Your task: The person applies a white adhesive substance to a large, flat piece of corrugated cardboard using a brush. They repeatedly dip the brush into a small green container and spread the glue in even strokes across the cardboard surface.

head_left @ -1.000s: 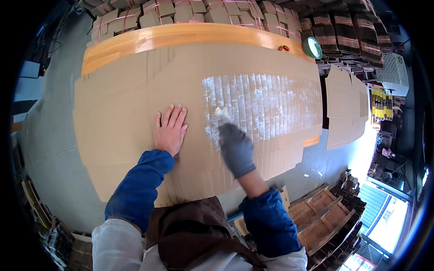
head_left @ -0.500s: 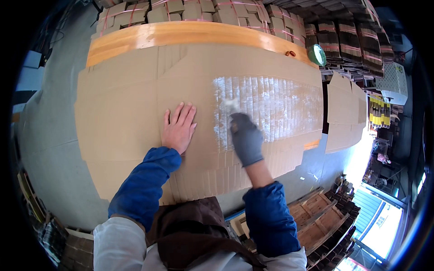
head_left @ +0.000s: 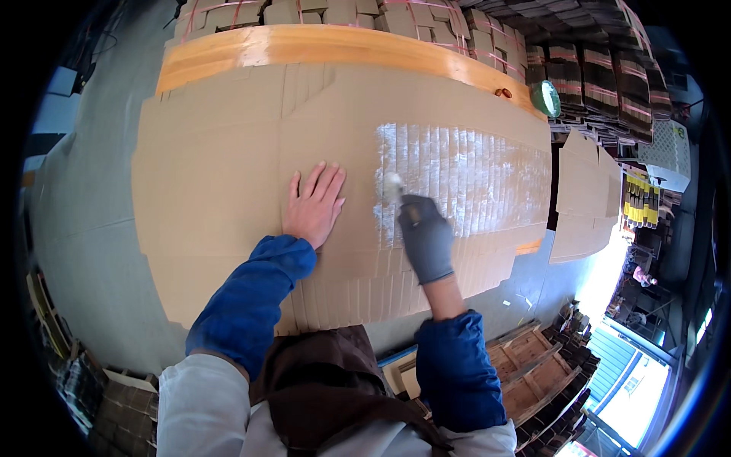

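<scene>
A large flat sheet of brown cardboard (head_left: pixel 221 167) lies before me on a wooden table. My left hand (head_left: pixel 314 209), bare, rests flat on the cardboard near its middle, fingers spread. In a dark grey glove, my right hand (head_left: pixel 426 238) is closed around a brush, mostly hidden in the grip. The brush's white head (head_left: pixel 394 181) sticks out beyond the glove, over the left part of a white wet-looking coating (head_left: pixel 472 175). Streaks of this coating cover a ridged rectangle on the cardboard's right half.
Strapped stacks of folded cardboard (head_left: pixel 350 15) stand behind the wooden table edge (head_left: pixel 320 39). A green bowl (head_left: pixel 546 99) sits at the far right corner, beside two small brown objects (head_left: pixel 503 93). Another cardboard sheet (head_left: pixel 585 198) lies to the right. A wooden pallet (head_left: pixel 529 369) is at lower right.
My right hand with the brush has shifted slightly down over the coating's left side. My left hand stays flat on the cardboard. The whole view has shifted a little.
</scene>
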`<state>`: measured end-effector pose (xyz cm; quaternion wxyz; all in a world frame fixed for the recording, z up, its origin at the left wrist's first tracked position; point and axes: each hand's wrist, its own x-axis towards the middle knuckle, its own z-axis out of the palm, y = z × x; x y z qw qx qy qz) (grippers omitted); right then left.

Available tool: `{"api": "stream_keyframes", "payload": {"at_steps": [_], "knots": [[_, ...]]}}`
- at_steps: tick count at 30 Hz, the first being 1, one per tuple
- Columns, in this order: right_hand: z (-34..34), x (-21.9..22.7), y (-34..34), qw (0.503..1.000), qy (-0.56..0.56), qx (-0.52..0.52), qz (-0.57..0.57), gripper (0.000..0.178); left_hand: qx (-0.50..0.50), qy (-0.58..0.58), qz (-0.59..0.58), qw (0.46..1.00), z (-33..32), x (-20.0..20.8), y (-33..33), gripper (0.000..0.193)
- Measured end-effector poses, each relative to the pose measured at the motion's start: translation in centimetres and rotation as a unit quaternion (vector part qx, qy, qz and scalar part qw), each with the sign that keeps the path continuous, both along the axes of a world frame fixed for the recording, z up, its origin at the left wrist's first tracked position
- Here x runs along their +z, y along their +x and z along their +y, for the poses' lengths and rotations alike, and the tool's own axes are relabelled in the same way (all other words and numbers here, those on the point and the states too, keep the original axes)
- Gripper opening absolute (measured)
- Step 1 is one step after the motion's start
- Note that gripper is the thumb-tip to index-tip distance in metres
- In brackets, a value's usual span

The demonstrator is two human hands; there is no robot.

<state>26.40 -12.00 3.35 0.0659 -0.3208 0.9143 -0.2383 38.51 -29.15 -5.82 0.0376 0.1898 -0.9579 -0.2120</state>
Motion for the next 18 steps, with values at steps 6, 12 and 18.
{"api": "stream_keyframes", "payload": {"at_steps": [6,12,18], "knots": [[-1.4,3.2,2.4,0.998,-0.04,-0.027,-0.029,0.019,0.006,-0.008,0.012,1.0,-0.2,-0.4,0.3,0.054],[-0.7,3.2,1.5,0.991,-0.083,-0.084,-0.062,0.02,0.008,-0.023,0.008,1.0,-0.4,-0.3,0.0,0.054],[-0.4,2.3,1.7,0.995,-0.064,-0.058,-0.054,0.019,0.007,-0.031,0.002,1.0,-0.2,-0.2,0.3,0.054]]}}
